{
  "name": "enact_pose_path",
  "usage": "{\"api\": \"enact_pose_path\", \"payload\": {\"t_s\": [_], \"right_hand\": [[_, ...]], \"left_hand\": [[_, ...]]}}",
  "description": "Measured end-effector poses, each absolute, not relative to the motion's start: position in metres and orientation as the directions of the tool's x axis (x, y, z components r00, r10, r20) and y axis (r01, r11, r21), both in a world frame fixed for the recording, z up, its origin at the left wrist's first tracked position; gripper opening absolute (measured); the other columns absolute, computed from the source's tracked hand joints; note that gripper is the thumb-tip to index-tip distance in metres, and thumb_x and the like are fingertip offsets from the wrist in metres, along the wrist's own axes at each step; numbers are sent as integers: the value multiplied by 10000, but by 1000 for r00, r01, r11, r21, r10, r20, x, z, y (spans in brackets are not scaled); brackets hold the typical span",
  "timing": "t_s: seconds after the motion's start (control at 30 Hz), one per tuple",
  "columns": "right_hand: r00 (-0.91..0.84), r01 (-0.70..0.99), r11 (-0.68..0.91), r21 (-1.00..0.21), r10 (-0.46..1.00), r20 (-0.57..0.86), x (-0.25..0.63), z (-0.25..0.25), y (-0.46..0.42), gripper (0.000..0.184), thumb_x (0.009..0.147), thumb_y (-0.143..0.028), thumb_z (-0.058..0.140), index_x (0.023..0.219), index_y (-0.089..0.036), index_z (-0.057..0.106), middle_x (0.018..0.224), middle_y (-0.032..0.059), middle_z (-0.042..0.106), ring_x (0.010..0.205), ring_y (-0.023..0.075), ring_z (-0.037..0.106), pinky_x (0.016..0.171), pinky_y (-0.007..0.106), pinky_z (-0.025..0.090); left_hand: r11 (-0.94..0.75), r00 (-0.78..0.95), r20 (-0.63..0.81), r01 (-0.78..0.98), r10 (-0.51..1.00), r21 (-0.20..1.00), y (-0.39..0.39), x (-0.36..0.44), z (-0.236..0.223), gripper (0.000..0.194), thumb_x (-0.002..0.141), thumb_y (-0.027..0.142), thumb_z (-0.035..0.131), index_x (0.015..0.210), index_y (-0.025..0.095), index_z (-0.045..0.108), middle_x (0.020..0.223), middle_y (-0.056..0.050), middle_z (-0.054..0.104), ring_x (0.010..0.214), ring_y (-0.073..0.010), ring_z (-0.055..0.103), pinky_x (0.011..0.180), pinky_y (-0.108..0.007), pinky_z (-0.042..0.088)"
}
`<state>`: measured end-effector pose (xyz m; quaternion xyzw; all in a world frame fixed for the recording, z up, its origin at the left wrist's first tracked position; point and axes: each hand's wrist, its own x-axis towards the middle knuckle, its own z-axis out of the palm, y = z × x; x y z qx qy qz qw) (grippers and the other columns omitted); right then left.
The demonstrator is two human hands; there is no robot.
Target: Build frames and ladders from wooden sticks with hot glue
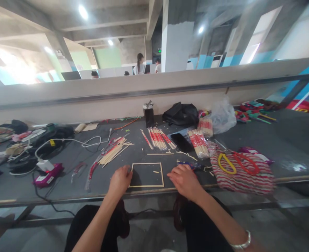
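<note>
A thin rectangular frame of chopsticks (pixel 162 175) lies flat near the table's front edge, with a short stick piece (pixel 156 172) inside it. At its left side is my left hand (pixel 120 180), fingers curled and closed against the left stick. To the right of the frame, apart from it, my right hand (pixel 184 180) rests low over the table with its fingers loosely extended and holding nothing visible. A blue item (pixel 189 164), partly hidden, lies just behind that hand. Loose chopsticks (pixel 114 152) are piled beyond my left hand.
Red-wrapped chopstick packs (pixel 158 138), a black phone (pixel 181 142) and another upright phone (pixel 149 118) stand or lie farther back. On the right is a striped bag (pixel 242 175) with yellow and red handles. A purple power strip (pixel 48 175) with cables sits left.
</note>
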<state>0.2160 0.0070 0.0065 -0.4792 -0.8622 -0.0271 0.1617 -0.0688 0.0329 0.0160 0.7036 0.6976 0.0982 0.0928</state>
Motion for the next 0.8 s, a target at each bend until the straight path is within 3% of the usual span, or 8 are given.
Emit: {"api": "enact_pose_path", "payload": {"t_s": [0.23, 0.43, 0.8], "right_hand": [[-401, 899, 433, -69, 876, 270, 192, 17, 11, 262, 919, -188, 414, 904, -210, 675, 851, 56, 647, 864, 195, 511, 767, 324, 314], [-286, 952, 301, -62, 940, 185, 165, 11, 17, 231, 824, -69, 457, 846, -167, 665, 849, 90, 644, 851, 209, 542, 748, 303, 356], [-237, 961, 260, -94, 951, 200, 159, 4, 32, 266, 844, -70, 423, 898, -162, 667, 875, 96, 649, 863, 200, 560, 800, 293, 358]], "left_hand": [[4, -2, -8, 971, 1000, 241, 34, -65, 19, 267, 839, 266, 506, 1064, 177, 617, 900, -79, 695, 864, -191, 635, 721, -252, 410], [9, -8, -6, 974, 1000, 228, 34, -61, 20, 220, 838, 239, 480, 952, 162, 652, 909, -106, 694, 871, -205, 641, 696, -261, 411], [4, -3, -4, 955, 1000, 295, 48, -58, 17, 255, 840, 212, 462, 964, 142, 674, 894, -114, 708, 883, -207, 648, 713, -259, 422]]}}
